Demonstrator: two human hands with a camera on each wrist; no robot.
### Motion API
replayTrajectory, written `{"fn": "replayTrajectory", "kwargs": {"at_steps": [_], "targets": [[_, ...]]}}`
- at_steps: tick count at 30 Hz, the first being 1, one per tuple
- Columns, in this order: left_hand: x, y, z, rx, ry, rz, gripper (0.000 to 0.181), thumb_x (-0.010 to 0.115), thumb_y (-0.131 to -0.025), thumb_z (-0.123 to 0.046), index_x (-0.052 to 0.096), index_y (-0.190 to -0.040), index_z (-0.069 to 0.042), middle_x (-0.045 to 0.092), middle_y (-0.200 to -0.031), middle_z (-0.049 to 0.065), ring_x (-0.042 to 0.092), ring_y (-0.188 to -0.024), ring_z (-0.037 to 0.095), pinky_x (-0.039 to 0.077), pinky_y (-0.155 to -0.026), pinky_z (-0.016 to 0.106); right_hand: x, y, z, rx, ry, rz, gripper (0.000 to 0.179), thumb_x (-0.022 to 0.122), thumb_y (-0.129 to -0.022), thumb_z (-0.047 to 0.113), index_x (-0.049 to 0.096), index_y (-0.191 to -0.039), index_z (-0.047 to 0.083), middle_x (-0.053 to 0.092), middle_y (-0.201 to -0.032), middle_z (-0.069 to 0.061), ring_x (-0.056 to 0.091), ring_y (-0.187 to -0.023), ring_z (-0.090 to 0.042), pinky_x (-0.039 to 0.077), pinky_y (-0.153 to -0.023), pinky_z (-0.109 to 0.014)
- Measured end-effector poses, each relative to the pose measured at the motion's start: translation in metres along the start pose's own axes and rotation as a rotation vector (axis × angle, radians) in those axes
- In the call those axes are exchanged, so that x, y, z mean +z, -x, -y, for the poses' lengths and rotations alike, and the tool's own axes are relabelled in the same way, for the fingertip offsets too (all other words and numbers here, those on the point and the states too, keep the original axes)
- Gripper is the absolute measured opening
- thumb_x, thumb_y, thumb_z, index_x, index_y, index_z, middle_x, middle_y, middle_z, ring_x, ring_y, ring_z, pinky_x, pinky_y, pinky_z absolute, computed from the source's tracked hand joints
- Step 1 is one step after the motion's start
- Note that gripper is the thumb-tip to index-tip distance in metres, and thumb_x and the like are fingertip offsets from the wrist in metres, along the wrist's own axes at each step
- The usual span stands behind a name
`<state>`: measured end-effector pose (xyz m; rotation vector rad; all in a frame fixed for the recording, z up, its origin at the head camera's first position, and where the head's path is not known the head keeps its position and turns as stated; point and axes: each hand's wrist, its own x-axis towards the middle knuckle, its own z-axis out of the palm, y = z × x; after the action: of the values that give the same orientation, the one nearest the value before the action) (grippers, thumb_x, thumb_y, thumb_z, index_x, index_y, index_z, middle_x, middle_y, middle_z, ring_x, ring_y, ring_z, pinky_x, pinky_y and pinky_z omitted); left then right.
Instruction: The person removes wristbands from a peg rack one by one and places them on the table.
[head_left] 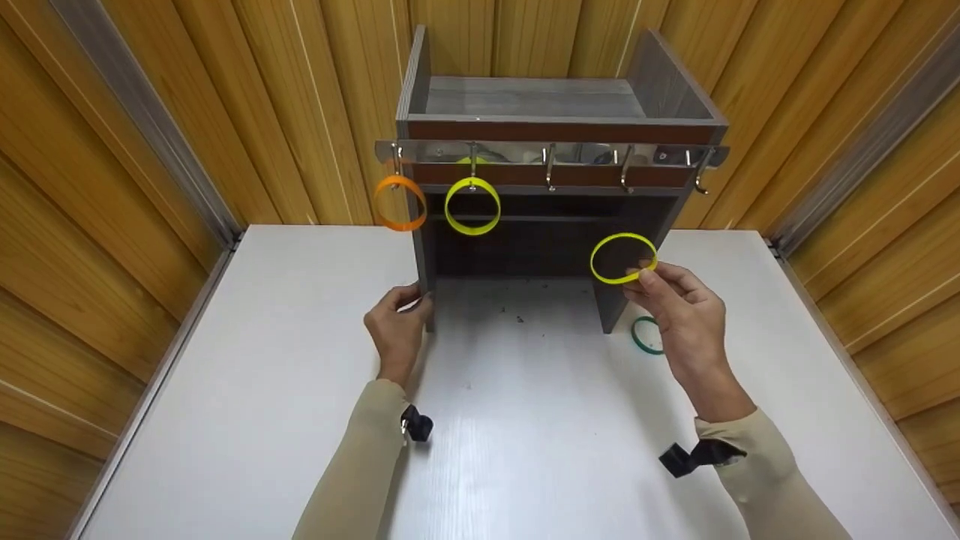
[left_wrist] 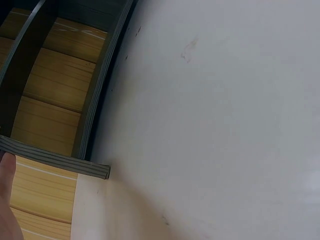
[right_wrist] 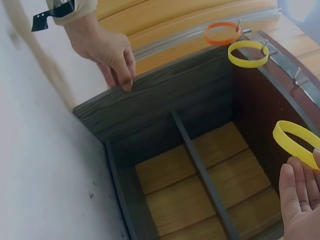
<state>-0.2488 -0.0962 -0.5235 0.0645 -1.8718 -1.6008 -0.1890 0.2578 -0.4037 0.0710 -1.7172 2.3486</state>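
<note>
My right hand (head_left: 690,319) pinches a yellow silicone wristband (head_left: 593,262) by its near edge, between thumb and fingers. The band is held up in front of the right side of a grey wooden shelf unit (head_left: 421,247), below a metal hook rail (head_left: 510,153). Low on the unit's left side panel, my left hand (head_left: 399,326) grips the front edge, as the right wrist view also shows. An orange wristband (head_left: 405,226) hangs from the leftmost hook. On the hook beside it hangs another yellow wristband (head_left: 472,231).
A green wristband (head_left: 634,336) lies on the white table (head_left: 510,435), partly hidden behind my right hand. Bare metal hooks (head_left: 551,169) stick out along the rail's right part. Wood-look panel walls (head_left: 300,112) close in the table at the back and sides.
</note>
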Motion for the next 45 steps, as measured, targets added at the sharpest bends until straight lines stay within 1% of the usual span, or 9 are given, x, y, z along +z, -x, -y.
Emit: {"fn": "replayTrajectory", "kwargs": {"at_steps": [6, 11, 15, 21, 26, 32, 38, 42, 45], "targets": [[0.000, 0.001, 0.001, -0.019, 0.002, 0.005, 0.017, 0.083, -0.081, 0.011, 0.081, -0.095, 0.002, 0.079, -0.094, 0.013, 0.079, -0.090, 0.029, 0.066, -0.076, 0.036, -0.018, 0.000, -0.002, 0.034, 0.005, -0.044, 0.028, 0.076, -0.100, 0.010, 0.067, -0.121, -0.005, 0.073, -0.115, -0.013, 0.076, -0.102, -0.022, 0.059, -0.097, -0.036], [0.001, 0.000, 0.001, -0.034, 0.022, 0.000, 0.015, 0.081, -0.081, 0.011, 0.080, -0.093, 0.003, 0.079, -0.094, 0.014, 0.079, -0.091, 0.030, 0.066, -0.077, 0.032, -0.031, -0.002, -0.003, 0.014, -0.006, -0.075, 0.024, 0.076, -0.099, 0.007, 0.069, -0.118, -0.006, 0.074, -0.113, -0.013, 0.077, -0.098, -0.022, 0.061, -0.094, -0.034], [0.001, 0.000, 0.001, -0.052, 0.023, -0.002, 0.014, 0.080, -0.081, 0.010, 0.080, -0.093, 0.002, 0.079, -0.094, 0.014, 0.079, -0.091, 0.029, 0.065, -0.076, 0.027, -0.041, -0.004, -0.004, -0.008, -0.033, -0.091, 0.020, 0.074, -0.099, 0.003, 0.069, -0.116, -0.007, 0.076, -0.110, -0.015, 0.077, -0.096, -0.022, 0.061, -0.093, -0.035], [0.002, -0.001, 0.001, -0.048, 0.019, 0.003, 0.014, 0.081, -0.082, 0.010, 0.080, -0.093, 0.002, 0.079, -0.095, 0.014, 0.079, -0.091, 0.030, 0.064, -0.075, 0.024, -0.058, -0.007, -0.006, 0.009, -0.097, -0.122, 0.018, 0.074, -0.098, -0.001, 0.070, -0.113, -0.007, 0.076, -0.106, -0.015, 0.077, -0.093, -0.022, 0.062, -0.090, -0.034], [0.001, -0.001, 0.000, -0.051, 0.024, 0.000, 0.015, 0.081, -0.081, 0.010, 0.080, -0.093, 0.002, 0.079, -0.095, 0.015, 0.078, -0.092, 0.031, 0.064, -0.075, 0.024, -0.071, -0.010, -0.007, 0.036, -0.134, -0.152, 0.017, 0.075, -0.097, -0.002, 0.071, -0.113, -0.006, 0.077, -0.105, -0.015, 0.078, -0.092, -0.022, 0.063, -0.089, -0.034], [0.001, 0.000, -0.001, -0.050, -0.005, 0.004, 0.016, 0.082, -0.080, 0.011, 0.080, -0.094, 0.003, 0.079, -0.094, 0.013, 0.079, -0.091, 0.028, 0.064, -0.075, 0.026, -0.087, -0.012, -0.010, 0.050, -0.143, -0.190, 0.021, 0.076, -0.095, -0.002, 0.072, -0.116, -0.006, 0.077, -0.107, -0.015, 0.078, -0.092, -0.022, 0.062, -0.088, -0.033], [0.001, 0.000, -0.001, -0.045, 0.011, -0.003, 0.015, 0.082, -0.080, 0.011, 0.080, -0.093, 0.003, 0.079, -0.094, 0.015, 0.079, -0.091, 0.030, 0.065, -0.075, 0.029, -0.100, -0.015, -0.012, 0.058, -0.160, -0.225, 0.018, 0.076, -0.095, -0.004, 0.074, -0.112, -0.006, 0.078, -0.104, -0.015, 0.079, -0.089, -0.021, 0.063, -0.087, -0.033], [0.001, 0.000, 0.000, -0.053, 0.027, -0.002, 0.015, 0.083, -0.080, 0.012, 0.079, -0.092, 0.005, 0.079, -0.093, 0.015, 0.079, -0.091, 0.030, 0.065, -0.076, 0.027, -0.109, -0.016, -0.014, 0.070, -0.172, -0.251, 0.017, 0.077, -0.094, -0.005, 0.073, -0.110, -0.006, 0.078, -0.102, -0.015, 0.079, -0.088, -0.022, 0.063, -0.086, -0.033], [0.002, 0.000, 0.000, -0.046, 0.044, 0.001, 0.014, 0.083, -0.080, 0.013, 0.079, -0.092, 0.006, 0.079, -0.094, 0.016, 0.079, -0.091, 0.031, 0.065, -0.077, 0.028, -0.117, -0.016, -0.016, 0.085, -0.174, -0.269, 0.020, 0.079, -0.092, -0.005, 0.073, -0.111, -0.006, 0.078, -0.102, -0.015, 0.079, -0.088, -0.022, 0.063, -0.086, -0.033]]}}
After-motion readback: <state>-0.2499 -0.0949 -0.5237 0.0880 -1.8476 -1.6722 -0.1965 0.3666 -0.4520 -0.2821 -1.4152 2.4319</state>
